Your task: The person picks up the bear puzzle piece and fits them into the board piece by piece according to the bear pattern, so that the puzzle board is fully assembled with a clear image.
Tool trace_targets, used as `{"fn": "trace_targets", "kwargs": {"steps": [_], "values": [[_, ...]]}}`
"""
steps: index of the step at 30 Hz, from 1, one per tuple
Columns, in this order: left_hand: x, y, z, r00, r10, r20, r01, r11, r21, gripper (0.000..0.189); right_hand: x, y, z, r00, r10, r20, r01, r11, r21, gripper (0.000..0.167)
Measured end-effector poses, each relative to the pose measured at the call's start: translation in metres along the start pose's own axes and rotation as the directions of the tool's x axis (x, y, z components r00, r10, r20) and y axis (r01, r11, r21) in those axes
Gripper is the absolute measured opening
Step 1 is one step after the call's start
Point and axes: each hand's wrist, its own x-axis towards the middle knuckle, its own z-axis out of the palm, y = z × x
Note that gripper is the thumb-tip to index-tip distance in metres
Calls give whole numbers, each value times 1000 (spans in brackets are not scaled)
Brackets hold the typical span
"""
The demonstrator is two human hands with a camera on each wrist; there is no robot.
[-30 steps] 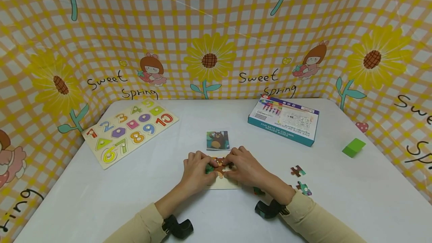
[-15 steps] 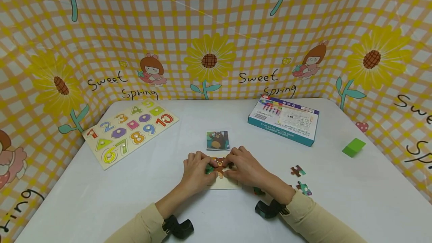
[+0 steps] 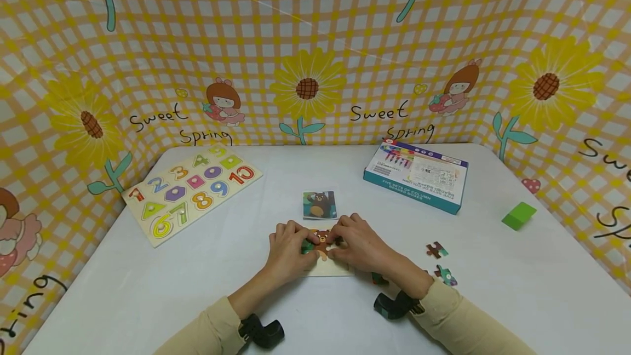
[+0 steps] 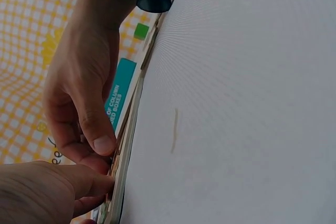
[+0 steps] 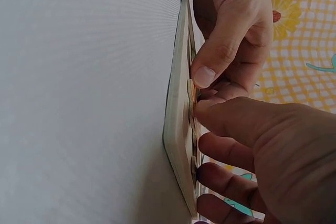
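Note:
A pale wooden puzzle board [image 3: 329, 269] lies on the white table in front of me, with joined bear puzzle pieces [image 3: 322, 238] on it. My left hand [image 3: 290, 251] holds the left side of these pieces, its thumb and index finger bent onto them. From the other side, my right hand [image 3: 360, 246] grips them the same way. In the right wrist view, the thumb and fingertips of my right hand [image 5: 283, 153] touch the pieces along the board [image 5: 178, 114], facing my left hand [image 5: 236, 35]. Fingers hide much of the picture.
Loose puzzle pieces [image 3: 436, 250] lie to the right, some partly under my right forearm. A bear picture card [image 3: 319, 205] sits behind the board. Farther off are a number board [image 3: 192, 193], a teal-edged box [image 3: 416, 177] and a green block [image 3: 519, 216].

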Motion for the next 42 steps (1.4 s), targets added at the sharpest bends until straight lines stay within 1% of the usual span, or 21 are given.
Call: {"fn": "trace_targets", "kwargs": {"steps": [10,17,21,24,32,36,39,42], "values": [[1,-2,1,1000,-5,8,5,1000,-28,14,-1,2,-10,999,43,10,-44,997,66,16],[0,-2,0,1000,-20,8,20,998,-56,14,-10,13,-23,995,96,8,-96,993,74,21],[0,-2,0,1000,-17,3,17,997,-71,14,-19,22,-32,991,130,19,-131,988,84,23],[0,-2,-1,1000,-15,1,15,997,-81,14,-27,29,-38,990,142,13,-142,986,81,23],[0,-3,0,1000,-19,5,19,996,-90,13,-52,51,-53,985,172,-31,-170,984,59,23],[0,-3,0,1000,-24,7,25,996,-90,13,-64,63,-62,983,174,-51,-171,984,54,23],[0,-3,0,1000,-26,6,27,996,-84,13,-71,72,-67,982,180,-52,-177,982,62,24],[0,-3,0,1000,-26,4,26,996,-84,13,-79,81,-72,979,202,-38,-199,978,67,26]]}}
